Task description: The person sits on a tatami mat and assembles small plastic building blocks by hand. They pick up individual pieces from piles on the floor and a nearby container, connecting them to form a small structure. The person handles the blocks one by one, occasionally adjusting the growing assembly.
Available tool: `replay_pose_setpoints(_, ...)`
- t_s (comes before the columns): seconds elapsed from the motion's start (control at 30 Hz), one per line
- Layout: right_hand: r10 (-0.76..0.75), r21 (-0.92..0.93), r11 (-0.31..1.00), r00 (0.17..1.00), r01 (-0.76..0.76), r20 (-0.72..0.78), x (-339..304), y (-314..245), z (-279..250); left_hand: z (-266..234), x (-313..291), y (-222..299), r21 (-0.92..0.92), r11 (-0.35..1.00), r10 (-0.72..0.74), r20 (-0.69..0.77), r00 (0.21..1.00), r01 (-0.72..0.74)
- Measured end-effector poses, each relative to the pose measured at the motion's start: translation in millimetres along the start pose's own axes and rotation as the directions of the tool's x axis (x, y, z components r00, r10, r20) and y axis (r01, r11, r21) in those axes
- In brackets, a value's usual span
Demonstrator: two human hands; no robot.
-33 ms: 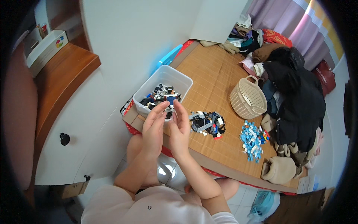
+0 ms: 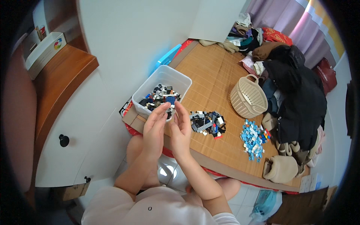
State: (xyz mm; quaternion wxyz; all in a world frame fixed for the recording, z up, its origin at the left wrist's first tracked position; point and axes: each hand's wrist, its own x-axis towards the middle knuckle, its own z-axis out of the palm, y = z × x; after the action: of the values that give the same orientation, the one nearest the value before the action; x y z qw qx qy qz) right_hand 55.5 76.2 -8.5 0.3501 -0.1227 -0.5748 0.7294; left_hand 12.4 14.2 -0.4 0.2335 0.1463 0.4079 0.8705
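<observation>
My left hand (image 2: 153,129) and my right hand (image 2: 181,133) are raised side by side at the near edge of a clear plastic tub (image 2: 185,78). Their palms turn toward each other and the fingers stretch forward, with the fingertips a little apart. No object shows clearly between them, though the inner palms are partly hidden. Beyond the fingertips, mixed building bricks (image 2: 159,92) in black, white, grey and blue lie in the tub. To the right of my right hand is a loose pile of grey, black and white bricks (image 2: 207,123) on the bamboo mat (image 2: 210,75).
Farther right lies a pile of light-blue and white pieces (image 2: 251,140), with a colourful puzzle cube (image 2: 266,135) beside it. Behind them stands a beige basket (image 2: 249,97). Clothes, including a black jacket (image 2: 298,101), line the right side. A white cabinet (image 2: 101,93) is at left.
My hands hold the same pose. The tub, brick piles and basket sit very slightly farther left in the picture, as the view has shifted a little.
</observation>
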Motion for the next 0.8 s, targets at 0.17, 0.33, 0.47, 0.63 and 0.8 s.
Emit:
replay_pose_setpoints(0.17, 0.026, -0.043, 0.999, 0.991, -0.031, -0.128, -15, 11, -44, 10, -12, -30, 0.058, 0.995, -0.088, 0.136, 0.987, 0.081)
replay_pose_setpoints(0.33, 0.089, -0.053, 0.993, 0.953, -0.109, -0.291, -35, 24, -93, 19, -15, -64, 0.083, 0.967, -0.251, 0.197, 0.948, 0.239)
replay_pose_setpoints(0.47, 0.073, -0.086, 0.989, 0.895, -0.123, -0.441, -51, 38, -137, 10, -11, -97, 0.09, 0.944, -0.329, 0.152, 0.932, 0.318)
replay_pose_setpoints(0.63, 0.082, -0.137, 0.972, 0.823, -0.191, -0.562, -54, 34, -179, 1, -10, -117, 0.049, 0.884, -0.467, 0.057, 0.882, 0.465)
replay_pose_setpoints(0.8, 0.109, -0.144, 0.963, 0.816, -0.228, -0.567, -45, 33, -190, 5, -11, -128, 0.043, 0.83, -0.558, 0.069, 0.827, 0.557)
